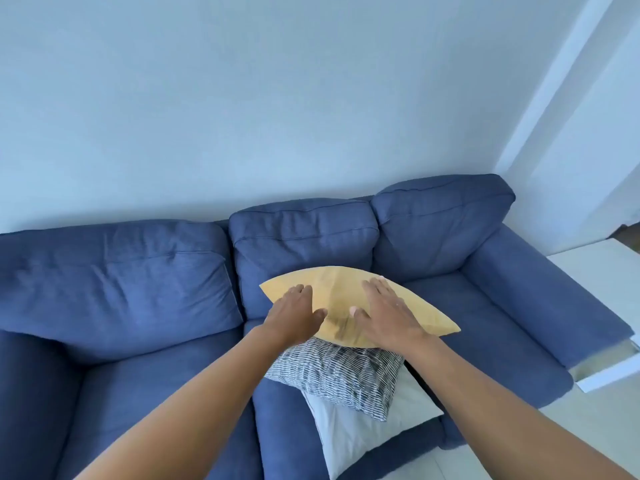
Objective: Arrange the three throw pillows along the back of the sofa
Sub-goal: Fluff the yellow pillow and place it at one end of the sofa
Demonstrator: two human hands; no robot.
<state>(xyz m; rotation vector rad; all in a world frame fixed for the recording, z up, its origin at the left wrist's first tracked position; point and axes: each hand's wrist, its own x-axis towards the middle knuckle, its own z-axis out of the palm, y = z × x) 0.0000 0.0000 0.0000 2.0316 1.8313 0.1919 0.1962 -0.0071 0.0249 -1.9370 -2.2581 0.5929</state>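
Observation:
Three throw pillows are stacked on the middle seat of a blue sofa (114,282). A yellow pillow (341,289) is on top, above a black-and-white striped pillow (339,372), which lies on a white pillow (360,431) at the seat's front edge. My left hand (294,317) lies flat on the yellow pillow's left part, fingers extended. My right hand (388,313) lies flat on its right part, fingers spread. The yellow pillow's far edge touches the middle back cushion (304,233). Whether the fingers grip the pillow is not visible.
The left back cushion (110,271) and right back cushion (440,216) stand bare against a pale wall. The right armrest (547,289) borders a white low surface (602,271) beside the sofa. Light floor shows at the bottom right.

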